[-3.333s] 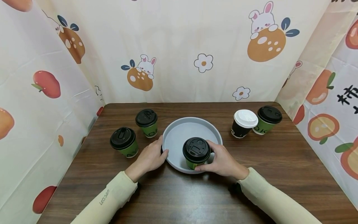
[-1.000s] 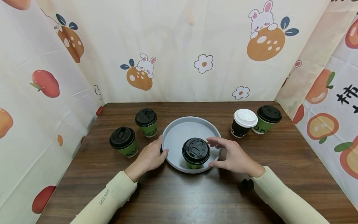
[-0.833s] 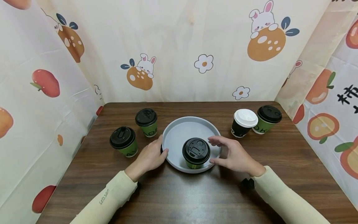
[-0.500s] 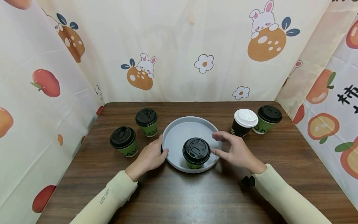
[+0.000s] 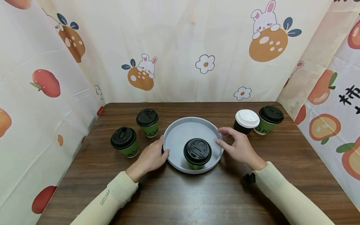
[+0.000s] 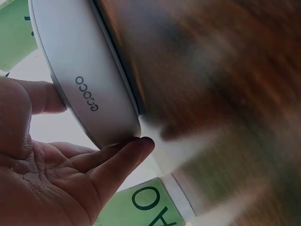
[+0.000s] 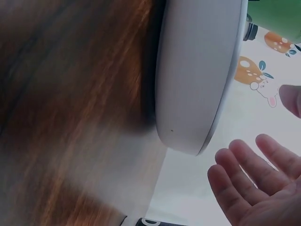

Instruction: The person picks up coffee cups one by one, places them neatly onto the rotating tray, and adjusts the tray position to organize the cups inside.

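A round grey tray (image 5: 184, 129) lies mid-table, with a green paper coffee cup (image 5: 197, 152) under a black lid standing on its near part. My left hand (image 5: 151, 157) grips the tray's left side; in the left wrist view its thumb (image 6: 47, 97) is at the rim and its fingers lie along the outer wall, near the "ecoco" lettering. At the tray's right edge is my right hand (image 5: 241, 147), thumb and fingers apart, holding nothing. The right wrist view shows these fingers (image 7: 251, 172) clear of the tray wall (image 7: 200, 80).
Two green cups with black lids, a nearer one (image 5: 124, 142) and a farther one (image 5: 147, 122), stand left of the tray. At the back right, a black cup with white lid (image 5: 247, 119) stands beside another green cup (image 5: 269, 119). Patterned curtains (image 5: 180, 40) surround the wooden table (image 5: 180, 200).
My right hand has let go of the cup on the tray, drawn off to the right, then moved away from me along the tray's right edge. The left hand stays put.
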Tool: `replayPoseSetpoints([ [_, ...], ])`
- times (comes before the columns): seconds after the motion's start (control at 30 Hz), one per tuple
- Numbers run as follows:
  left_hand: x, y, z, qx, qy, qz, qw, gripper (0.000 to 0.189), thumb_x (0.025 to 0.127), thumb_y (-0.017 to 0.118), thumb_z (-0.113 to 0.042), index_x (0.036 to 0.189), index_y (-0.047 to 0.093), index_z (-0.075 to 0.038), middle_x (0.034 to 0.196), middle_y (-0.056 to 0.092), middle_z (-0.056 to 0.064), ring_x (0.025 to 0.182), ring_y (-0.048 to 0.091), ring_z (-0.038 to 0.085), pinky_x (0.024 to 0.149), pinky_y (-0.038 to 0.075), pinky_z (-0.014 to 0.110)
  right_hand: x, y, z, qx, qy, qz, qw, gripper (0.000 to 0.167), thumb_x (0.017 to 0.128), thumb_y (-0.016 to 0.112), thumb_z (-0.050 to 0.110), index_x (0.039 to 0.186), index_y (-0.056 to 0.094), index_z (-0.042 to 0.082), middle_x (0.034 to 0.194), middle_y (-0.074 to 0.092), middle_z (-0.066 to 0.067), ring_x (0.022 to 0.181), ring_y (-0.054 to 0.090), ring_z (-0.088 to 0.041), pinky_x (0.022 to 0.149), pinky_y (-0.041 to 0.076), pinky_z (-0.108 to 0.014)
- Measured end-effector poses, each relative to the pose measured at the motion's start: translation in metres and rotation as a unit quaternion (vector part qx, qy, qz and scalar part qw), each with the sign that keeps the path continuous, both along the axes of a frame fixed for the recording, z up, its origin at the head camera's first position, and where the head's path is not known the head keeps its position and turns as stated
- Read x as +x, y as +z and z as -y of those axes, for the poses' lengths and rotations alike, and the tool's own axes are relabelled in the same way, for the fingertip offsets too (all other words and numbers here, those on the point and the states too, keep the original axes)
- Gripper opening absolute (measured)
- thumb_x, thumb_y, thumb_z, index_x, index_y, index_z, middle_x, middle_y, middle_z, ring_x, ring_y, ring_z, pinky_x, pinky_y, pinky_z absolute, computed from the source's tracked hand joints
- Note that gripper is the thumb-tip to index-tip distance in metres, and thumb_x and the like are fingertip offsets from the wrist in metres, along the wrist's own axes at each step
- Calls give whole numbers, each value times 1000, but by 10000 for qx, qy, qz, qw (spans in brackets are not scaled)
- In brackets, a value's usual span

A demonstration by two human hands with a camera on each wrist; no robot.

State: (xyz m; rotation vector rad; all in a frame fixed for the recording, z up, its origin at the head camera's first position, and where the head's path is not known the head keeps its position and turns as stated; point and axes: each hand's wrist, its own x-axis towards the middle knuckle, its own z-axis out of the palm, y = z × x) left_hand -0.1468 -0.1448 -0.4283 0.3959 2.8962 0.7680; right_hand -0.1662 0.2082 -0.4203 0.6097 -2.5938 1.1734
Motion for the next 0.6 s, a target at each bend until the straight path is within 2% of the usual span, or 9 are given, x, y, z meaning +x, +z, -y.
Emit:
replayPoseSetpoints([
  [0.23,0,0,0,-19,21,0,10000,72,103,59,-30,158,29,7,155,44,23,139,49,36,109,45,52,-7,-3,-1,13,-199,277,9994,34,96,74,16,126,66,1,111,71,-16,99,68,-27,85,57,-48],
  [0.6,0,1,0,-2,7,-2,10000,72,103,60,-30,158,29,6,156,43,23,140,48,36,110,44,51,-18,-7,-1,68,-390,259,9989,31,99,70,15,125,66,-1,110,71,-12,98,66,-24,83,57,-45],
])
